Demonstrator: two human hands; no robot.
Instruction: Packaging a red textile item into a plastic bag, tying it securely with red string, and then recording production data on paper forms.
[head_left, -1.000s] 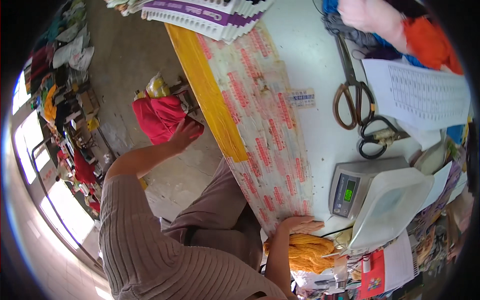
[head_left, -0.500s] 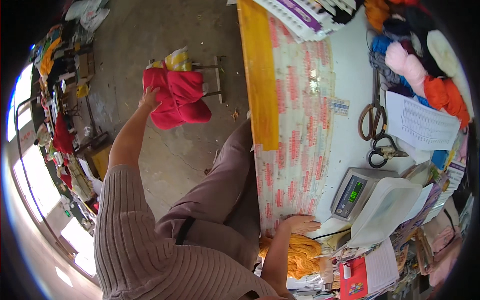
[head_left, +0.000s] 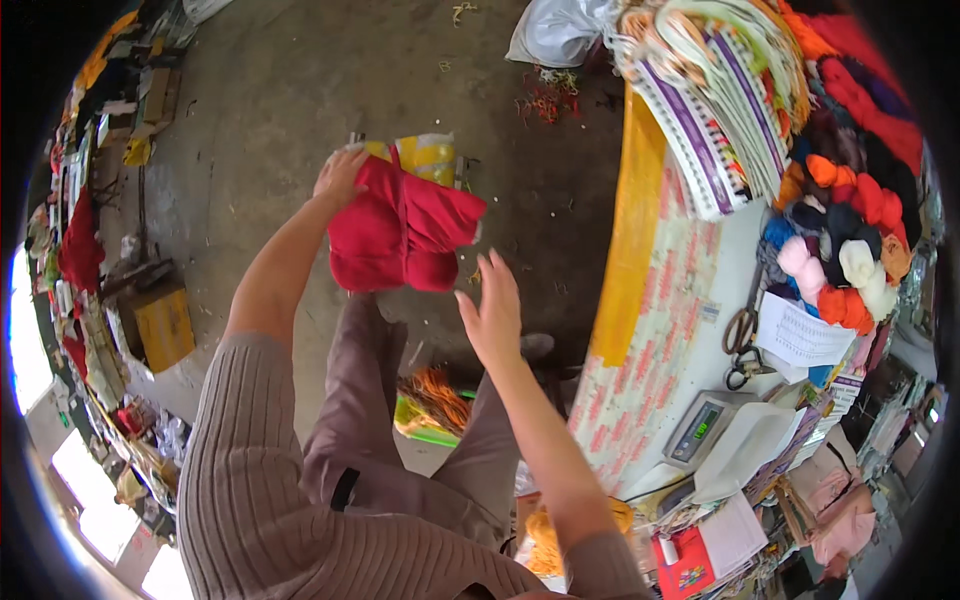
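A stool with a red padded cushion (head_left: pixel 405 225) tied across its middle stands on the floor in front of my legs. Yellow and white plastic wrapping (head_left: pixel 428 157) shows at its far side. My left hand (head_left: pixel 341 175) grips the cushion's far left edge, its fingertips partly hidden. To the right of the cushion, my right hand (head_left: pixel 492 310) hovers apart from it, fingers spread and nothing in them.
On my right runs a table (head_left: pixel 640 380) with a yellow edge, holding striped fabric strips (head_left: pixel 690 120), yarn balls (head_left: pixel 845 270), scissors (head_left: pixel 745 365) and a scale (head_left: pixel 703 428). Below, a green basket (head_left: pixel 430 430) holds orange-brown strands. Cardboard boxes (head_left: pixel 160 325) stand at left.
My right hand has left the tabletop and swung left toward the red cushion. My left hand has shifted to the cushion's far edge. The view has turned, bringing the stool before my legs.
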